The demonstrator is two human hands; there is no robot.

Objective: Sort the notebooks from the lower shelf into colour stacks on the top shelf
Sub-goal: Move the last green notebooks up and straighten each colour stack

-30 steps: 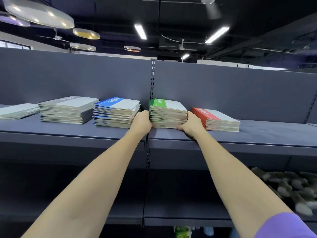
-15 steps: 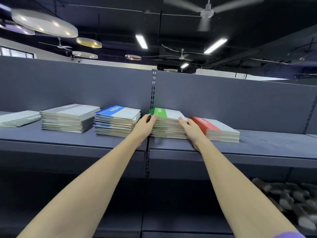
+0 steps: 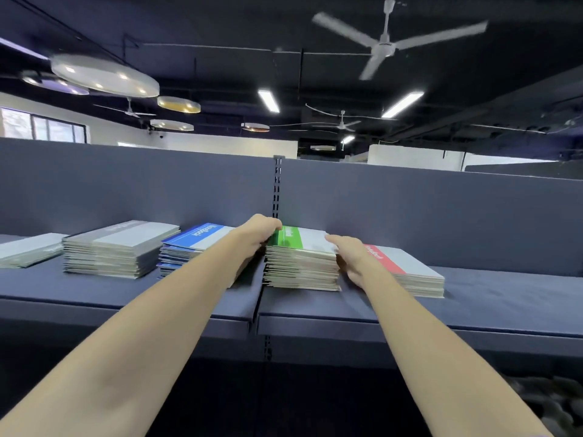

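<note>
Before you: a dark grey back panel point(image 3: 410, 209) with a slotted upright point(image 3: 277, 187) at its middle. Overhead: black ceiling point(image 3: 220, 23), white ceiling fan point(image 3: 383, 47), two strip lights point(image 3: 268, 100), round disc lamps point(image 3: 104, 75). Far left: window point(image 3: 41, 127) in a white wall point(image 3: 220, 146).
</note>
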